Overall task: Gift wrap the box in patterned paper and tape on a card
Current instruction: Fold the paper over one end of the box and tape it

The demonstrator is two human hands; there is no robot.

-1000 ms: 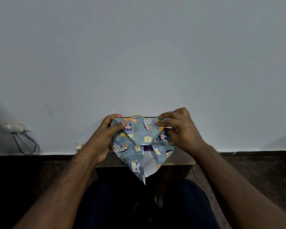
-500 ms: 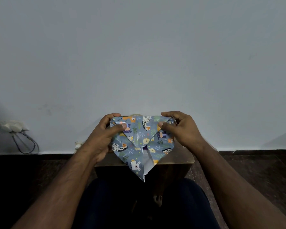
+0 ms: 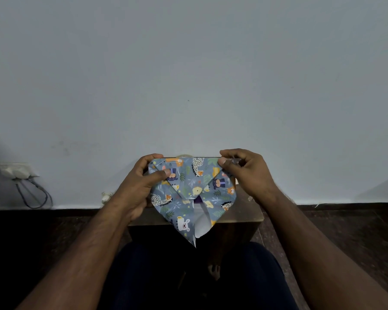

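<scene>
1. The box (image 3: 189, 173), almost wholly covered by patterned paper (image 3: 166, 199), sits on the small wooden counter (image 3: 244, 211) directly in front of the person, against the far edge by the wall (image 3: 188, 74).
2. The left hand (image 3: 141, 186) clasps the box's left end, fingers curled over the top corner and thumb pressing flat across the paper's front fold.
3. The right hand (image 3: 246, 173) pinches the paper at the top right corner between thumb and bent fingers; a small clear scrap shows at the fingertips, too blurred to name.
4. Both forearms reach in from the lower corners and converge on the box.
5. The box's long axis runs left to right. Folded flaps meet in a point aimed down toward the person, the tip hanging past the counter's near edge, white underside showing.
6. A strip of bare counter lies right of the box; dark floor (image 3: 345, 231) spreads on both sides.
7. A wall socket (image 3: 14, 172) with a looped cable (image 3: 34, 195) sits well apart at far left.
</scene>
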